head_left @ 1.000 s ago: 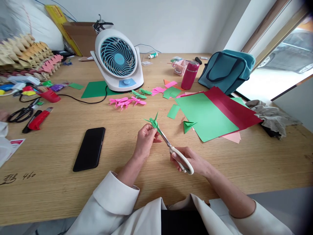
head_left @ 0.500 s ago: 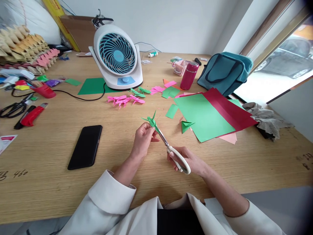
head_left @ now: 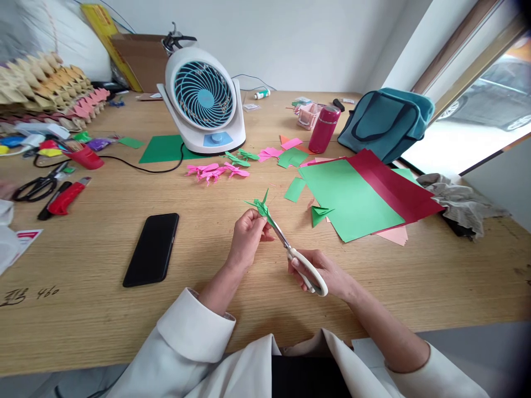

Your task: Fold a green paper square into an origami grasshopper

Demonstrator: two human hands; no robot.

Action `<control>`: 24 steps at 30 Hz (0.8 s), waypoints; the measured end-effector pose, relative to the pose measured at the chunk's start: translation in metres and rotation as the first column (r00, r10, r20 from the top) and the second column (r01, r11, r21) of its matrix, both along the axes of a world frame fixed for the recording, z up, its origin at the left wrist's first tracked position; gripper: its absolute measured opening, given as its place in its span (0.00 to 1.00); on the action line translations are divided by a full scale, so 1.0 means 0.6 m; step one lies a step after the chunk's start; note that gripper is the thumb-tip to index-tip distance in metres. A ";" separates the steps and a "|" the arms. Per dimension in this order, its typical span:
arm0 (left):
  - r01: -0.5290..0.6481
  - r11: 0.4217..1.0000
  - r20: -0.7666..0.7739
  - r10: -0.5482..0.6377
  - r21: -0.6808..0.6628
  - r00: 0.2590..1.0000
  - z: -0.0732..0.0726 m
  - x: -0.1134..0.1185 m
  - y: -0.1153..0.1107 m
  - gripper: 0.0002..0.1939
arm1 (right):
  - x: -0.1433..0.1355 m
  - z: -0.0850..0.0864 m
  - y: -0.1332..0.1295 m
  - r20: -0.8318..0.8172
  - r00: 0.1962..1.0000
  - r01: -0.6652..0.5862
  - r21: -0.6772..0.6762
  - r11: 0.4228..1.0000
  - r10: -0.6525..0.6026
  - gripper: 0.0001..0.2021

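My left hand (head_left: pixel 247 235) pinches a small folded green paper figure (head_left: pixel 262 207) with thin pointed ends sticking up. In my right hand (head_left: pixel 321 271) is a pair of scissors (head_left: pixel 309 270) with cream handles. Their blades meet the green figure right beside my left fingertips; how far the blades are apart I cannot make out. A folded green paper piece (head_left: pixel 320 215) lies to the right of the scissors. Farther back are several pink paper figures (head_left: pixel 213 172) and a few green paper figures (head_left: pixel 238 158).
Green sheets (head_left: pixel 348 199) and red sheets (head_left: pixel 394 188) lie at the right, before a teal bag (head_left: pixel 384 124) and a red flask (head_left: pixel 324 130). A white fan (head_left: pixel 205 102) stands behind. At left are a phone (head_left: pixel 151 250), black scissors (head_left: pixel 39 187) and a red cutter (head_left: pixel 68 197).
The view has shifted slightly, so everything sits a little farther right. At the left edge a pale sleeve and part of another person's hand have appeared. My hands keep their hold.
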State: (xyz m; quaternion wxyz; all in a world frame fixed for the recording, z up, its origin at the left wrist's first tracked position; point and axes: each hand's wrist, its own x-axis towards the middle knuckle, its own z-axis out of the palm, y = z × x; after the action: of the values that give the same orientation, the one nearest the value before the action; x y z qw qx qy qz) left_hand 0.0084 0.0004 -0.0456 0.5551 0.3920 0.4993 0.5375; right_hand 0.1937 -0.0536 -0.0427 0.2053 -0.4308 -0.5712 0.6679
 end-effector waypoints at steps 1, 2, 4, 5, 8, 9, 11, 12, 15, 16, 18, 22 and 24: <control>0.001 1.000 0.000 -0.001 -0.002 1.000 -0.001 0.000 0.000 0.10 | 0.000 -0.001 0.000 -0.005 1.000 0.006 -0.003 1.000 -0.006 0.26; 0.000 1.000 -0.001 0.000 -0.002 1.000 -0.001 0.000 -0.001 0.10 | -0.001 -0.001 0.000 -0.009 1.000 0.013 -0.007 1.000 -0.013 0.26; 0.000 1.000 -0.003 0.000 0.000 1.000 -0.001 0.000 -0.001 0.10 | -0.002 0.000 -0.001 -0.010 1.000 0.024 -0.013 1.000 -0.024 0.26; 0.000 1.000 -0.002 0.000 0.002 1.000 0.000 0.000 -0.002 0.10 | -0.003 0.001 -0.001 -0.008 1.000 0.027 -0.014 1.000 -0.027 0.26; -0.004 1.000 0.002 0.004 -0.001 1.000 0.002 0.001 -0.002 0.10 | -0.004 0.002 -0.001 -0.007 1.000 0.026 -0.015 1.000 -0.026 0.27; -0.006 1.000 0.003 0.006 -0.003 1.000 0.002 0.001 -0.002 0.10 | -0.004 0.002 -0.001 -0.006 1.000 0.027 -0.014 1.000 -0.027 0.27; -0.009 1.000 0.004 0.009 -0.007 1.000 0.002 0.001 -0.001 0.10 | -0.003 -0.001 0.000 -0.010 1.000 0.029 -0.014 0.999 -0.029 0.27; -0.009 1.000 0.005 0.009 -0.008 1.000 0.001 0.001 -0.001 0.10 | -0.002 -0.003 0.000 -0.012 1.000 0.029 -0.017 0.999 -0.029 0.27; -0.007 1.000 0.011 0.007 -0.007 1.000 -0.001 0.000 0.000 0.10 | -0.001 -0.007 0.002 -0.007 1.000 0.015 -0.025 1.000 -0.015 0.27; -0.007 1.000 0.011 0.007 -0.007 1.000 -0.001 0.000 0.000 0.10 | -0.001 -0.007 0.002 -0.001 1.000 0.009 -0.025 1.000 -0.009 0.27; -0.007 1.000 0.012 0.007 -0.008 1.000 -0.001 0.000 -0.001 0.10 | -0.001 -0.005 0.002 0.003 1.000 0.002 -0.018 1.000 -0.002 0.28; -0.007 1.000 0.012 0.007 -0.001 1.000 0.001 0.000 -0.002 0.09 | -0.001 -0.001 0.001 -0.010 1.000 0.005 -0.017 1.000 -0.005 0.27; -0.011 1.000 0.011 0.011 -0.002 1.000 0.002 0.001 -0.002 0.09 | -0.001 -0.001 0.000 0.000 1.000 0.010 -0.021 1.000 -0.010 0.26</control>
State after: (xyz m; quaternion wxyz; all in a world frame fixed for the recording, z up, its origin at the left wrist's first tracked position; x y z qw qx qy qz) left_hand 0.0088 -0.0009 -0.0445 0.5552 0.3858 0.4989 0.5422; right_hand 0.1930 -0.0533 -0.0432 0.2041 -0.4357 -0.5621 0.6727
